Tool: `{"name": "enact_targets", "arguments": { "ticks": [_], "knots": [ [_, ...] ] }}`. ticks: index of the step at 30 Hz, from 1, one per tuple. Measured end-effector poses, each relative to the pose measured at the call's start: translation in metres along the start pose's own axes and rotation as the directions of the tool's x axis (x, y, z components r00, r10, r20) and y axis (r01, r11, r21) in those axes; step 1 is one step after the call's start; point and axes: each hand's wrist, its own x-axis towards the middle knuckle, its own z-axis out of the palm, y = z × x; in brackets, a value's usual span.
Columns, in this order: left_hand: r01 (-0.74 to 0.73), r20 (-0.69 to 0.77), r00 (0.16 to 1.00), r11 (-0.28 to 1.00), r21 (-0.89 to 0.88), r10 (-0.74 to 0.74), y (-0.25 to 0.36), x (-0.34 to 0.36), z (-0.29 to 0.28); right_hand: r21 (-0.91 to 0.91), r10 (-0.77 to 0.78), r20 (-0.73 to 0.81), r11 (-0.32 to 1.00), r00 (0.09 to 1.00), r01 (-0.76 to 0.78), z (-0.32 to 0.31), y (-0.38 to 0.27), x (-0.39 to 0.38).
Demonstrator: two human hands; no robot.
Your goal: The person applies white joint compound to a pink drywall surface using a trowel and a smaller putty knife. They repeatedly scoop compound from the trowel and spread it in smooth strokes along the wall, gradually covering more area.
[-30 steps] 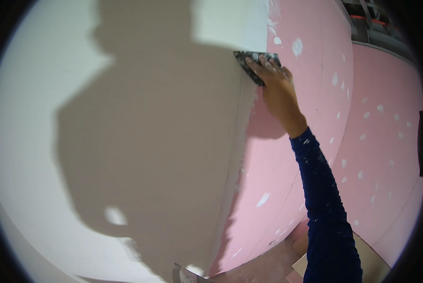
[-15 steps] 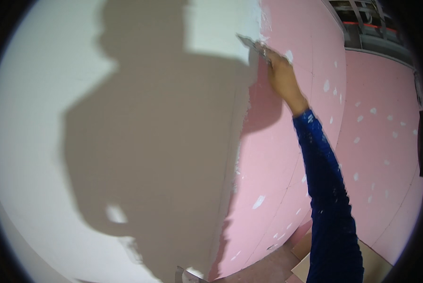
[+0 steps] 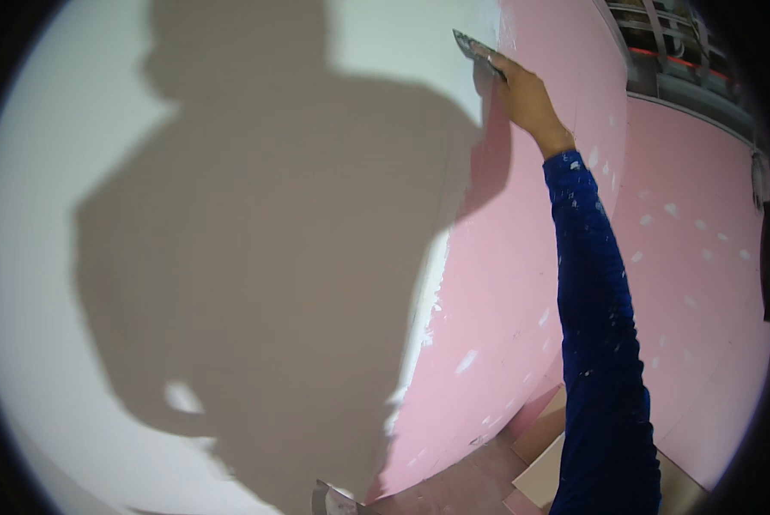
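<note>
Gripping a putty knife (image 3: 466, 41) at upper centre, the right hand (image 3: 527, 99) angles up-left, blue sleeve (image 3: 604, 343) below; a big shadow (image 3: 273, 257) blankets the white wall (image 3: 33, 215), pink board (image 3: 505, 283) alongside!

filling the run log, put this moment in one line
right grip: holding scraper | scraper: over white area, beside pink section | second blade: lower edge | left grip: not in view

Pink wall (image 3: 514, 249) w/ wht patches (image 3: 466, 361); dk blue sleeve (image 3: 595, 300) (wht specks (image 3: 575, 165)).
</note>
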Motion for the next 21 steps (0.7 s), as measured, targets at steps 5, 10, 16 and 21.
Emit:
{"name": "enact_targets", "arguments": {
  "ticks": [5,10,16,21],
  "knots": [
    [-0.092,0.058,0.994,0.995,-0.042,0.094,-0.007,0.008,-0.023,-0.019,-0.095,-0.041,0.995,0.995,0.094,0.021,-0.034,-0.072],
    [-0.187,0.139,0.971,0.981,-0.058,0.193,-0.007,0.013,-0.040,-0.116,-0.004,-0.014,0.993,1.000,0.002,0.041,-0.071,-0.144],
    [-0.180,0.152,0.969,0.979,-0.099,0.194,-0.004,0.006,-0.043,-0.085,0.025,0.032,0.996,0.999,-0.023,0.058,-0.092,-0.194],
    [-0.182,0.076,0.979,0.980,-0.079,0.188,-0.008,-0.011,-0.032,-0.098,0.120,0.116,0.989,0.986,-0.109,0.037,-0.124,-0.230]
  ]
}}
